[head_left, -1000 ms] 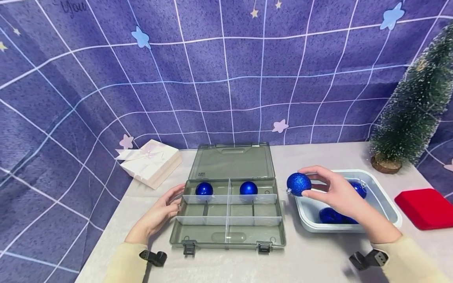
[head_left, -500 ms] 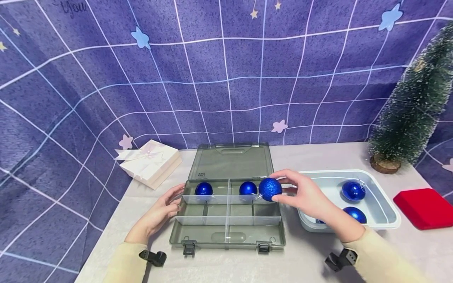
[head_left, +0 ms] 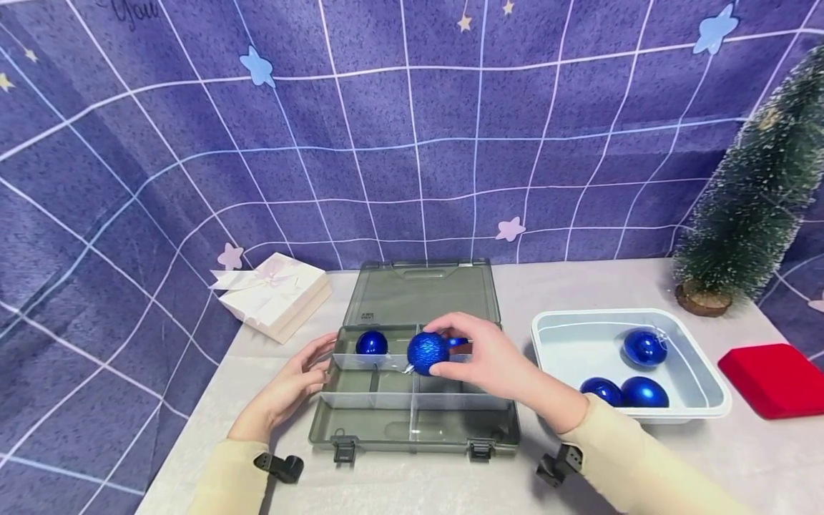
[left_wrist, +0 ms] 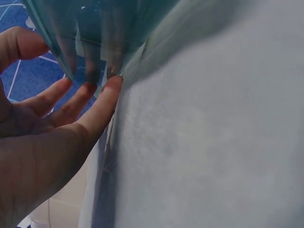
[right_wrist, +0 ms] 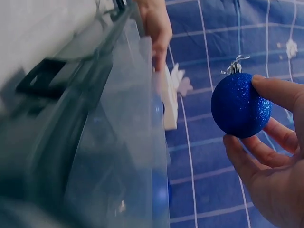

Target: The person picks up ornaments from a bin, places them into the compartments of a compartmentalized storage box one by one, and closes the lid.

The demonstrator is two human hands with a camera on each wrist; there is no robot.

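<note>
Gripped by right hand (head_left: 494, 359): one glitter ball (head_left: 426, 353), held over box (head_left: 360, 419); box's left side touched by left hand (head_left: 292, 390), unclenched.

Held bauble (head_left: 428, 353) glittery, textured; case (head_left: 360, 429) smooth, translucent plastic; backdrop (head_left: 360, 179) matt cloth.

A purple-blue cloth backdrop (head_left: 360, 172) hangs behind the bench (head_left: 476, 483) and wraps round along its left side, rippled with soft folds. Curving white and pale-blue grid lines cross it, among light-blue stars (head_left: 259, 69), pink stars (head_left: 511, 229) and small cream stars (head_left: 465, 23); dark lettering (head_left: 136, 10) at upper left reads "You". The bench top is pale grey, perhaps cloth-covered, softly shadowed in bright light.
</note>
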